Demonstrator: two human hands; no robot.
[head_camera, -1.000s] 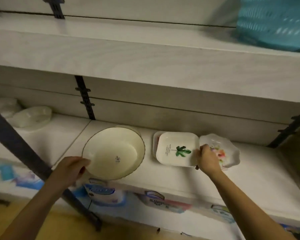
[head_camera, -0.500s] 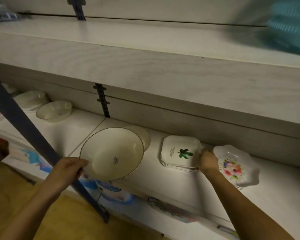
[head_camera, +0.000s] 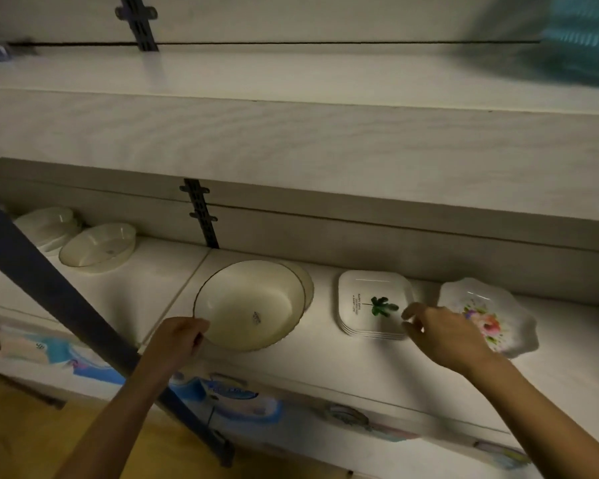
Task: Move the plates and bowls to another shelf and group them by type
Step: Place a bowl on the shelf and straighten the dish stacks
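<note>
Cream-coloured with a thin dark edge line, a round bowl (head_camera: 253, 305) is at the front of the lower shelf (head_camera: 325, 361), and the left hand (head_camera: 179, 340) has its grip clenched on the bowl's near-left rim; whether the bowl's base rests on the shelf cannot be told. Just behind it, the rim of a second round bowl (head_camera: 308, 285) peeks out on the right. To the right, apart from the bowls, stands a stack of square white plates (head_camera: 363, 305) with a green leaf print on the top one. The right hand (head_camera: 443, 333) hovers at the stack's near-right corner, its grip released, thumb and fingers loosely curved around nothing; whether a fingertip touches the plates is unclear. Just beside it lies a scalloped flower plate (head_camera: 495, 323). Far left on the same shelf are two oval dishes (head_camera: 97, 247), side by side. A dark diagonal bar (head_camera: 49, 271) crosses in front, and the upper shelf (head_camera: 291, 133) spans above.
</note>
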